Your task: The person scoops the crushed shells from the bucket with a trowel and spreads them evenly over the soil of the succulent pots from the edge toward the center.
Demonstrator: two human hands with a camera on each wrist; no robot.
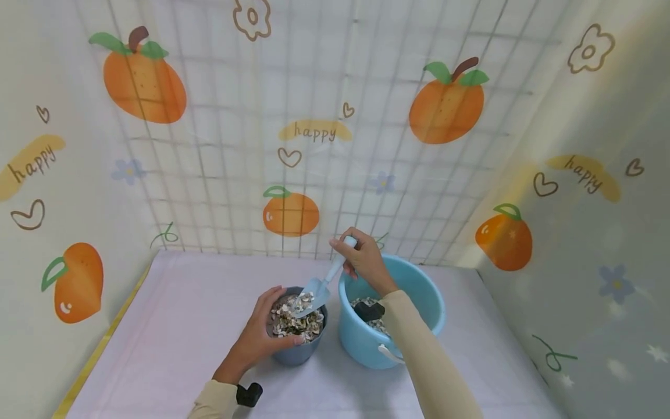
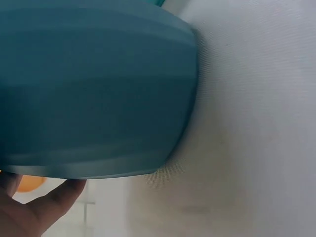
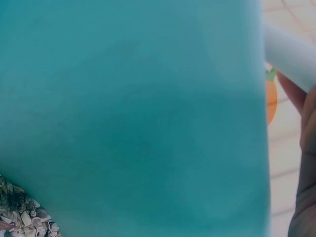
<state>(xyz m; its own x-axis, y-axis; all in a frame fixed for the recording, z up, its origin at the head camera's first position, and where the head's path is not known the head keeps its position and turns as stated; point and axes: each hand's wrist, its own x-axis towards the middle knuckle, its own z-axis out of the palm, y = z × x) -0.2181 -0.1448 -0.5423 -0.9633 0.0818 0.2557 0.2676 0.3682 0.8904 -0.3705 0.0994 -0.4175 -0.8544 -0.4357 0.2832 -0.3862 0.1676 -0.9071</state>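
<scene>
My left hand (image 1: pixel 259 326) grips a grey-blue plant pot (image 1: pixel 297 354), its thumb across the near side and fingers at the far rim. Small shells (image 1: pixel 285 326) fill the pot nearly to its top. In the left wrist view the pot's wall (image 2: pixel 98 89) fills much of the picture, with fingertips (image 2: pixel 66 195) against it. My right hand (image 1: pixel 365 256) holds a light blue trowel (image 1: pixel 336 267) by its handle. The trowel's blade tilts down over the pot, bearing some shells. In the right wrist view the trowel handle (image 3: pixel 289 54) sits beside my fingers (image 3: pixel 308 118).
Right of the pot stands a light blue bucket (image 1: pixel 361 349) with a white handle (image 1: pixel 389 354) and more shells (image 1: pixel 361 304) inside. My right forearm crosses over its rim. A white cloth (image 1: pixel 183 326) covers the table. Behind rises a wire grid under a fruit-printed curtain (image 1: pixel 225 174).
</scene>
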